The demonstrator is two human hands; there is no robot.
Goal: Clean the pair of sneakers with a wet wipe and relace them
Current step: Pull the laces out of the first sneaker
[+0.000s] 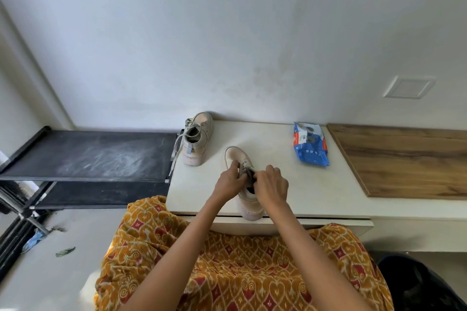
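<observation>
Both hands meet over the near shoe (249, 184), centre of the white table (303, 184): left hand (228, 180) and right hand (271, 185) each have fingers curled, pinching at the laces (243, 170) by the tongue, though which strand each holds is too small to tell. Shoe's long axis runs heel at 6 o'clock on the table edge, toe at 12 tilting toward 11, so lace work likely proceeds away from the person; both hands equally near. Far shoe (197, 139) sits at 10 o'clock, laces dangling off the table; wipes pack (310, 145) at 2 o'clock, nearer the right hand.
</observation>
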